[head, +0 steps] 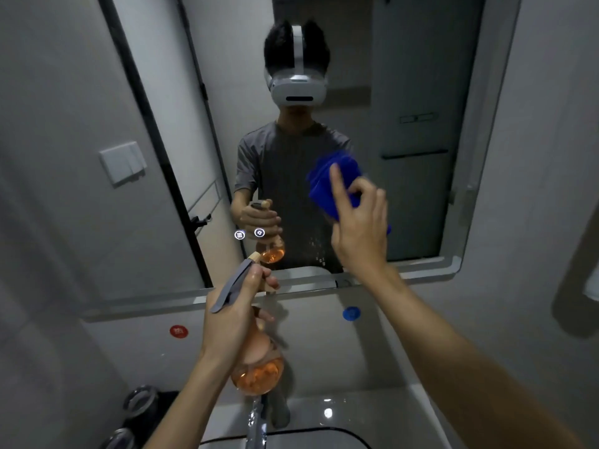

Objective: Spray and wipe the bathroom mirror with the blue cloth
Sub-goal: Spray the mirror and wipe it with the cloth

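The bathroom mirror [405, 92] fills the upper middle of the view and reflects a person in a grey shirt wearing a headset. My right hand [359, 222] holds the folded blue cloth [327, 186] against the mirror's lower part, forefinger stretched over it. Small droplets [316, 244] speckle the glass just left of that hand. My left hand [240, 306] grips a spray bottle [259, 371] with orange liquid and a grey trigger head, its nozzle pointing at the mirror.
A chrome tap [256, 422] and white sink [340, 416] lie below. Red [178, 331] and blue [351, 313] round markers sit on the wall under the mirror's ledge. A wall switch [122, 163] is at left, cups [139, 400] at lower left.
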Demonstrator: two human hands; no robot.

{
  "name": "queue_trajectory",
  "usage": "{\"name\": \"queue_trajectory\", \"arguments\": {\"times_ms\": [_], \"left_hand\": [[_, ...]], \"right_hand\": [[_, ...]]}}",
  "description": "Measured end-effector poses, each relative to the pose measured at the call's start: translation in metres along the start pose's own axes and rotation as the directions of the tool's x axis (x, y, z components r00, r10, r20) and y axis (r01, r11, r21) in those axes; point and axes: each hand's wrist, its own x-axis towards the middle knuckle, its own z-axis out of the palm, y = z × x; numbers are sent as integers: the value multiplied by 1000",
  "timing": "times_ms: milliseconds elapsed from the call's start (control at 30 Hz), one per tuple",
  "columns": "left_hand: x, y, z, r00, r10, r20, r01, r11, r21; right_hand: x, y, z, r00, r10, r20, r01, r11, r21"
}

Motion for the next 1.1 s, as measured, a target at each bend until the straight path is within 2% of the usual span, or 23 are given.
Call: {"name": "queue_trajectory", "arguments": {"times_ms": [100, 233, 300, 367, 467, 533, 600, 667, 733, 800, 867, 933, 1000, 1033, 1100], "left_hand": [[3, 2, -12, 1000, 6, 13, -6, 1000, 2], [6, -1, -27, 999, -3, 32, 2, 999, 38], [8, -3, -31, 999, 3, 32, -5, 998, 57], [9, -4, -33, 1000, -1, 26, 0, 999, 51], [13, -4, -33, 1000, -11, 13, 11, 1000, 11], [15, -4, -31, 1000, -14, 10, 14, 1000, -8], [18, -4, -29, 1000, -5, 11, 5, 1000, -19], [20, -3, -28, 1000, 12, 1, -12, 1000, -12], [21, -4, -29, 1000, 27, -6, -27, 1000, -10], [22, -4, -29, 1000, 30, -5, -30, 999, -14], [21, -5, -29, 999, 33, -3, -33, 999, -19], [20, -7, -30, 999, 40, -7, -40, 999, -19], [19, -10, -33, 999, 39, -13, -39, 999, -11], [19, -11, -35, 999, 34, -15, -34, 999, -6], [18, -13, -39, 999, 23, -27, -23, 1000, 1]], "right_hand": [[-62, -10, 23, 952, -241, 189, 251, 968, -29], [-119, -13, 42, 813, -433, 390, 485, 873, -42], [-118, -6, 43, 769, -485, 417, 549, 835, -41], [-101, 0, 39, 772, -513, 374, 573, 817, -63], [-41, 11, 18, 912, -389, 131, 402, 912, -87], [10, 15, -1, 968, -251, -16, 249, 966, -70], [54, 14, -14, 988, -72, -134, 71, 997, -13], [73, 4, -17, 974, 84, -211, -73, 996, 56], [62, -7, -9, 973, 55, -223, -57, 998, -1], [28, -14, 8, 985, -106, -134, 99, 994, -55], [-21, -18, 27, 964, -267, 18, 267, 963, -41], [-75, -18, 42, 901, -394, 180, 409, 911, -53], [-114, -8, 47, 802, -473, 365, 525, 849, -54], [-123, 1, 46, 772, -496, 397, 554, 831, -39], [-121, 21, 38, 806, -494, 328, 542, 838, -69]]}}
